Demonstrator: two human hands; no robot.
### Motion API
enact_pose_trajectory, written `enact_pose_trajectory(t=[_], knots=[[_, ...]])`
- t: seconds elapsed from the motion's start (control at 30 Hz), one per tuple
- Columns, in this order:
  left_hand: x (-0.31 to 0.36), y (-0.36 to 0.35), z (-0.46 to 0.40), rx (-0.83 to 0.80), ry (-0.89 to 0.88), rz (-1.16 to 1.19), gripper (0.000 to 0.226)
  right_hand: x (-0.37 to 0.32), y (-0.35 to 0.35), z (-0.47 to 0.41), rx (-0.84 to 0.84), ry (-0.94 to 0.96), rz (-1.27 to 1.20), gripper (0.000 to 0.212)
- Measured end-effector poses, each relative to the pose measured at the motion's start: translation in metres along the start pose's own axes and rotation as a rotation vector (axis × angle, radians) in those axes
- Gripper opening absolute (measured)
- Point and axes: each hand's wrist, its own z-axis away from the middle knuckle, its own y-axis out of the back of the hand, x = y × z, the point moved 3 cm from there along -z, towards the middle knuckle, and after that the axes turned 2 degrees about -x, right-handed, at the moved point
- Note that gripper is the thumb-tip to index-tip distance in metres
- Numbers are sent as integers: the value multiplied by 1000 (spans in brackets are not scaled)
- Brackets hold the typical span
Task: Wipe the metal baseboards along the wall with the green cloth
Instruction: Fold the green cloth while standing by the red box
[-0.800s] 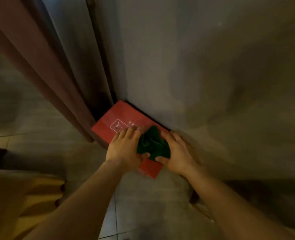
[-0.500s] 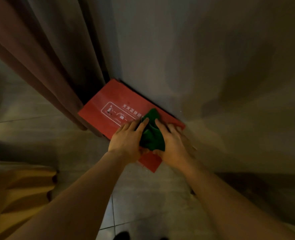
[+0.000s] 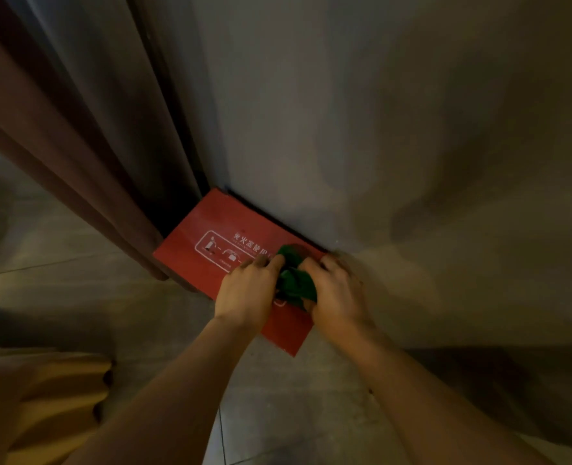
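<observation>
Both hands, left hand and right hand, bunch the crumpled green cloth between them on the flat red metal box at the wall's foot (probably regathering it), each grip closed on cloth.

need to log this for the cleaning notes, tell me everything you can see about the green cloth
The green cloth is dark green, soft-looking fabric, bunched into a crumpled wad rather than spread flat. It sits on the top of the red box at the foot of the grey wall. The left hand and right hand grip it from either side, fingers pressing into its folds. The dim, blurred picture hides any weave or marks.
</observation>
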Motion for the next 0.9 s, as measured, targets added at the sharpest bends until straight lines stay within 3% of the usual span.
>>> enact_pose_trajectory(t=[0.57, 0.9], knots=[[115, 300, 93, 251, -199, -48, 34, -80, 325, 95, 261, 22, 84, 50], [187, 444, 164, 433, -369, -64, 32, -114, 478, 173, 439, 7, 107, 48]])
